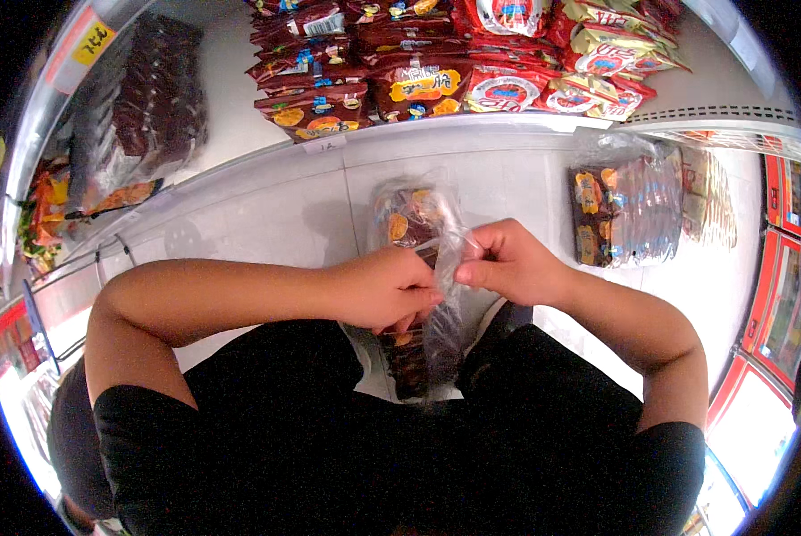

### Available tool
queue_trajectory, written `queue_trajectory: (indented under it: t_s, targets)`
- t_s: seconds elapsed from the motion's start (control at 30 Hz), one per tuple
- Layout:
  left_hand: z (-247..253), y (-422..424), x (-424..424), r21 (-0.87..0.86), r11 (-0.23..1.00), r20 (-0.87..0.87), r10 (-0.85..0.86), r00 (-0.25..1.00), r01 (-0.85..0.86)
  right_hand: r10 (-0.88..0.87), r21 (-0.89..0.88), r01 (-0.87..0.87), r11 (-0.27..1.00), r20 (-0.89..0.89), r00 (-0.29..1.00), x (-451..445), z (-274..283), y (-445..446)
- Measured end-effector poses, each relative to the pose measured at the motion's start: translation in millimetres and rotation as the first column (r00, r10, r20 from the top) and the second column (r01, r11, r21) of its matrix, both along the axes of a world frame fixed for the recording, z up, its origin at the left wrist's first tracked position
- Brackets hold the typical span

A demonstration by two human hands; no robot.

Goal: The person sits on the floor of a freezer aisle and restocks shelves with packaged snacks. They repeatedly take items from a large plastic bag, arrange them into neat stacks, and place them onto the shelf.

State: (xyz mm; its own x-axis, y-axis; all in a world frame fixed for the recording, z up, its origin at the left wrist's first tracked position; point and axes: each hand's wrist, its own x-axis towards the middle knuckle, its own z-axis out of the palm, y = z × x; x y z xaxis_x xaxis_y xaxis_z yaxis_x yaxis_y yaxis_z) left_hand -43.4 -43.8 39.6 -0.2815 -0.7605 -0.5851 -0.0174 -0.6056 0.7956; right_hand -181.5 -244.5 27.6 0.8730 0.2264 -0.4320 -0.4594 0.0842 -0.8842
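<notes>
A clear plastic bag [448, 234] holding dark brown snack packets [410, 221] stands on the floor between the person's knees. My left hand [400, 288] is closed on the near side of the film, its fingers bent down over the packets. Close to its right, my right hand [501, 261] pinches the same clear plastic between thumb and fingers. The film is bunched between the two hands. Part of the packets is hidden under my left hand and forearm.
Ahead, a shelf [507, 122] holds rows of brown, red and cream snack packets [507, 84]. Bagged brown packets [625, 211] stand on the floor at right, near red-framed cabinets [779, 295]. More dark wrapped packets [159, 94] lie at upper left. Part of another person [78, 435] shows at lower left.
</notes>
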Motion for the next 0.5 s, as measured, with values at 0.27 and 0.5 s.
queue_trajectory:
  t_s: [0.27,0.5]
  targets:
    - [-10.9,26.9,12.7,0.04,0.988,0.08,0.144,0.986,-0.147,-0.243,-0.255,0.191,0.948,-0.191,0.951,-25.1,-16.5,-10.7]
    - [18.5,-7.4,-3.4,0.308,0.949,0.113,0.034,0.993,-0.067,0.036,-0.138,-0.055,0.989,-0.133,0.99,-24.1,-18.2,42.8]
